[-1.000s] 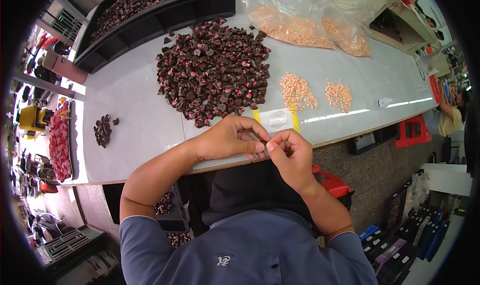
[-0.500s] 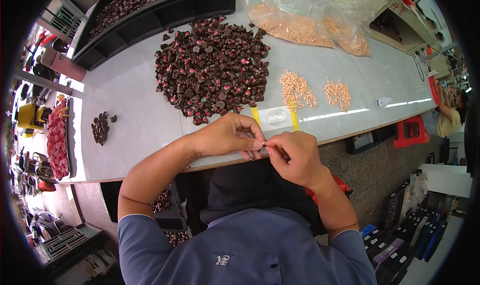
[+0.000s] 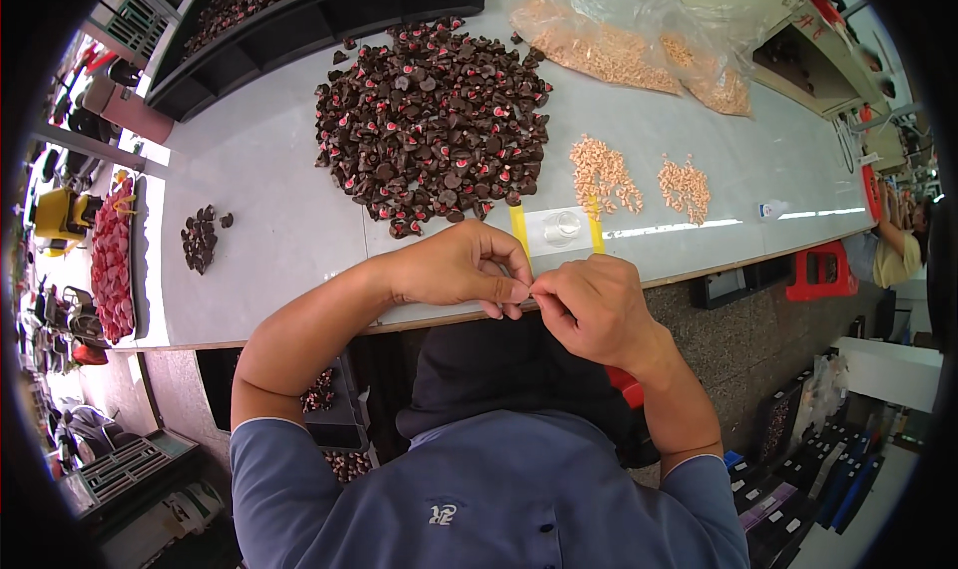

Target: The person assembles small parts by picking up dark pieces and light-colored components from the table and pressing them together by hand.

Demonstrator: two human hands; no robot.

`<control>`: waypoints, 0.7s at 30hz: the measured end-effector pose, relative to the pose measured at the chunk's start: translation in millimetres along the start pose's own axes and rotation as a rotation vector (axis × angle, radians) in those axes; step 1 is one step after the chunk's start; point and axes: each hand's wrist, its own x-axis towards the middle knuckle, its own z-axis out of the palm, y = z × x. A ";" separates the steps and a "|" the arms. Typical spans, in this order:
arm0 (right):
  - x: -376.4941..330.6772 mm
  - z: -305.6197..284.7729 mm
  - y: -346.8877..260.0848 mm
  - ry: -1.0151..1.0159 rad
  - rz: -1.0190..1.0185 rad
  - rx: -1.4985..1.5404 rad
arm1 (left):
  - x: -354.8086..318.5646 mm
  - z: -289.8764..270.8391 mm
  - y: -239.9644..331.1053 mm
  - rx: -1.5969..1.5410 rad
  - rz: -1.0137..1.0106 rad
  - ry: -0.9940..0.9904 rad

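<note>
Right hand (image 3: 597,304) had turned knuckles-up since earlier, fingertips beside those of the left hand (image 3: 464,265); both grips were pressed together, contents unclear.

Compared with one second earlier, the bare right hand (image 3: 601,305) has rotated — its back now faces upward. Less of the smooth red object (image 3: 627,385) beside the person's black-clothed lap (image 3: 504,369) is visible.
</note>
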 end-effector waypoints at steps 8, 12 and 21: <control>-0.7 2.6 1.5 0.021 0.019 0.067 | -1.3 -1.2 -0.3 -0.025 0.025 0.000; 0.9 -0.7 0.8 0.000 0.019 0.086 | -0.3 -1.1 0.2 -0.040 0.008 -0.008; 13.6 -29.2 14.0 -0.062 0.106 0.016 | 0.0 -1.3 -1.7 -0.035 0.018 0.049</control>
